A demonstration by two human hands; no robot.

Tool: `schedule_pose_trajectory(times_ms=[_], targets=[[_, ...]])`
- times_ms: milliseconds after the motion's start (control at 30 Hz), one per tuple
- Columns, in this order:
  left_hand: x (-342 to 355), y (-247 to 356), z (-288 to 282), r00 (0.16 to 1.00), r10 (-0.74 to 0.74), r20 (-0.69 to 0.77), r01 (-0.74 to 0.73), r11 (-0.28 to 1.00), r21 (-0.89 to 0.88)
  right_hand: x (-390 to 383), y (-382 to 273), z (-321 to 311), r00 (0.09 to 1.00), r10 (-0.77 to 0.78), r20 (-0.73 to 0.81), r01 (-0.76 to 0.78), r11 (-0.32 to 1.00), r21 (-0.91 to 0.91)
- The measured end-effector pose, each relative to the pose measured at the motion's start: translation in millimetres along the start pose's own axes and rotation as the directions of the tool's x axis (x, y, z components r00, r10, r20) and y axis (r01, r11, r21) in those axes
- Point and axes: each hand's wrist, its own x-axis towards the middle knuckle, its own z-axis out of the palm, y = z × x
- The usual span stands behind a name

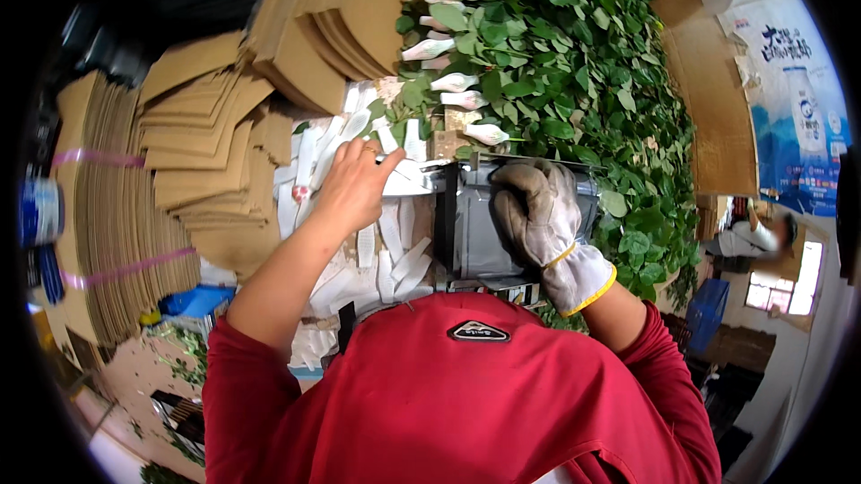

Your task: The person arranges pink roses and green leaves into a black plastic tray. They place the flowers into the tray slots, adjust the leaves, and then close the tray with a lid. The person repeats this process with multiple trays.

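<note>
Your bare left hand (352, 186) has its thumb and forefinger apart over the white nets (391, 231), by the near-left edge of the gray box (480, 228); whether the fingertips pinch a net, I cannot tell. Your right hand (543, 210), in a pale glove (587, 279), curls its fingers over the box's right part; the palm side is hidden, so its grip is unclear too. The nets lie loose and overlapping, so a careless pinch could lift two together, and the thick glove may dull your feel and let something slip. Your left forearm slants up and inward, wrist low; your right elbow is bent outward. Beyond the box lie net-capped flowers (455, 82) and their leaves (574, 53); cardboard (112, 215) stands stacked far left.
</note>
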Motion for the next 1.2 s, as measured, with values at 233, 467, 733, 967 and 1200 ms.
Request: schedule_pose_trajectory(times_ms=[233,467,733,967,1200], targets=[[22,-3,4,0.975,-0.049,0.216,0.026,0.994,0.109,0,2,-9,0.996,0.053,0.069,-0.054,0.998,0.011],[-8,21,-53,0.979,-0.098,-0.177,0.158,0.918,0.364,-10,11,-2,0.988,0.154,-0.008,-0.154,0.987,-0.037],[25,171,11,0.970,-0.109,0.219,0.188,-0.242,-0.952,-23,59,-22,0.969,0.207,0.137,-0.240,0.644,0.727],[49,167,42,0.990,-0.044,-0.134,-0.067,0.687,-0.723,-49,35,-131,0.850,0.516,0.106,-0.525,0.812,0.256],[78,208,19,0.913,0.408,0.013,-0.405,0.902,0.148,-55,102,-144,0.912,0.241,0.331,-0.284,0.955,0.085]])
